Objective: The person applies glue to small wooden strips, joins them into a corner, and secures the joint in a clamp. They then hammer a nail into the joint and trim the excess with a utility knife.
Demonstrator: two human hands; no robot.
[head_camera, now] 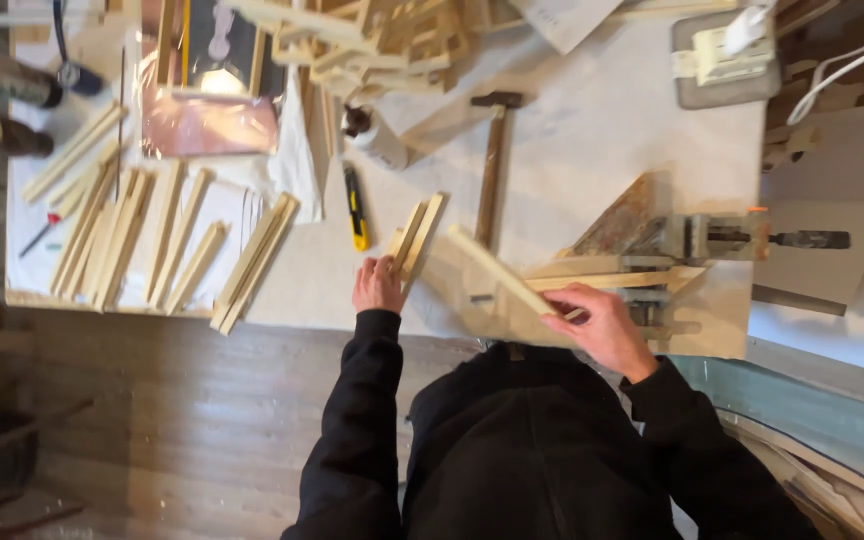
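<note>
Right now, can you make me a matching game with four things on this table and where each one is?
Things:
1. hammer
2. knife
3. long strip
4. short strips

Places:
A. touched by the left hand
B. lying left of the hammer, yellow and black
C. held in the right hand
D. lying in the middle of the table, head away from the person

Pairs: 1-D, 2-B, 3-C, 4-A
</note>
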